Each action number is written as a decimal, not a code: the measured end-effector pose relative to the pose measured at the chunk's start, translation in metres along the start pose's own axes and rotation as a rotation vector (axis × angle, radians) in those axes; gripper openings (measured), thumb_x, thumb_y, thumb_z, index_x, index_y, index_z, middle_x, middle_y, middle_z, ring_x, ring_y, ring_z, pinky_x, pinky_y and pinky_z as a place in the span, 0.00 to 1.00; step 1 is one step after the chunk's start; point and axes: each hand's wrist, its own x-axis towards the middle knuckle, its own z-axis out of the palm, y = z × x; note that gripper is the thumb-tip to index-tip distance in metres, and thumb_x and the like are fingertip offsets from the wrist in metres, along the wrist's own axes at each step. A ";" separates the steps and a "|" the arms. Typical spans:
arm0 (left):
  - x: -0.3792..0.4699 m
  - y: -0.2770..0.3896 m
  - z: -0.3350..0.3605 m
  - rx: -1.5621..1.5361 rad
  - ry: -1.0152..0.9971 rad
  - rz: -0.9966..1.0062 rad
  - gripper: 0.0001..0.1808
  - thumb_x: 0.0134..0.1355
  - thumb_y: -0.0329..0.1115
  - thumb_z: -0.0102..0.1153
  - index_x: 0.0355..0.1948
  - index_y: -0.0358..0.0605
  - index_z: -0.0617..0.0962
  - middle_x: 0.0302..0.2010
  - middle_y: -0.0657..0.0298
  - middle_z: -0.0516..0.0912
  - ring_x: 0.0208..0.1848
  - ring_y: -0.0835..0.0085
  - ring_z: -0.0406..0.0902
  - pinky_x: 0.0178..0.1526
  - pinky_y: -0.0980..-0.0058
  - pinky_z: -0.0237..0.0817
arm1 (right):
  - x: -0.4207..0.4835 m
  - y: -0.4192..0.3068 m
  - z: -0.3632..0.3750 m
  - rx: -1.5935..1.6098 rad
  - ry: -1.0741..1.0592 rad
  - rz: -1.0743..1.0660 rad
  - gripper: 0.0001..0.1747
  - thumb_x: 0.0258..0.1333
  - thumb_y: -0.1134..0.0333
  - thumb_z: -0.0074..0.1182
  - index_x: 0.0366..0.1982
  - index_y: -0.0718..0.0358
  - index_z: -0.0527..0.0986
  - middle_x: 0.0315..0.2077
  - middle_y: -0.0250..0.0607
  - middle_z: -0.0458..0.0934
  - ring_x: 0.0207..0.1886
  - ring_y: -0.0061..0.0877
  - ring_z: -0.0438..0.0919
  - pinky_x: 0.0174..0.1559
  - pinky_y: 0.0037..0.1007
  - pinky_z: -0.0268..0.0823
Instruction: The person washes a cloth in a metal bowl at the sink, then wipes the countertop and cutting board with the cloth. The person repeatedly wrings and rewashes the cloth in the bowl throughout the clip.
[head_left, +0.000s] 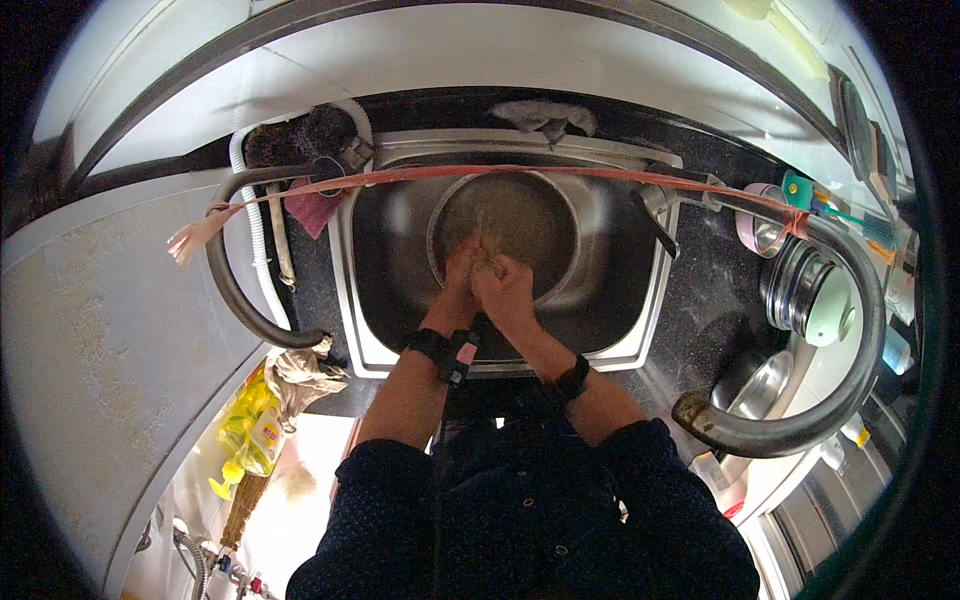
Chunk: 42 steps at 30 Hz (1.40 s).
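A round metal basin (544, 225) sits in the stainless steel sink (615, 300), and what looks like murky water fills it. My left hand (463, 271) and my right hand (504, 289) meet at the basin's near side, fingers curled towards each other. Between them is something small and greenish-brown, too blurred to name. Both sets of fingertips are partly hidden, so it is unclear which hand grips it. Dark straps circle both wrists.
A pink plastic strip (525, 171) stretches across the view between curved metal tubes. Stacked bowls (810, 292) and a metal pan (765, 386) stand right of the sink. At left are a white corrugated hose (259, 240), a cloth (304, 379) and a yellow soap bottle (255, 427).
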 end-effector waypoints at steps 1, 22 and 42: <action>0.000 -0.008 0.004 0.015 0.005 0.047 0.19 0.76 0.52 0.54 0.52 0.48 0.79 0.44 0.63 0.82 0.43 0.66 0.80 0.44 0.61 0.73 | 0.002 0.003 0.000 0.049 0.057 0.022 0.15 0.62 0.64 0.59 0.29 0.71 0.73 0.24 0.38 0.73 0.30 0.23 0.69 0.30 0.36 0.65; -0.026 0.005 0.002 0.210 0.234 0.073 0.38 0.75 0.51 0.55 0.80 0.56 0.57 0.80 0.59 0.56 0.79 0.49 0.54 0.74 0.39 0.52 | 0.110 0.121 -0.024 0.047 0.101 0.018 0.10 0.65 0.65 0.57 0.41 0.64 0.81 0.40 0.57 0.83 0.45 0.53 0.81 0.46 0.47 0.75; -0.008 0.024 0.000 -0.052 -0.052 -0.093 0.32 0.75 0.57 0.54 0.69 0.45 0.72 0.63 0.56 0.79 0.60 0.58 0.80 0.61 0.54 0.74 | 0.021 -0.007 -0.006 0.034 -0.142 -0.035 0.14 0.64 0.62 0.61 0.33 0.69 0.81 0.26 0.42 0.83 0.32 0.22 0.78 0.37 0.33 0.73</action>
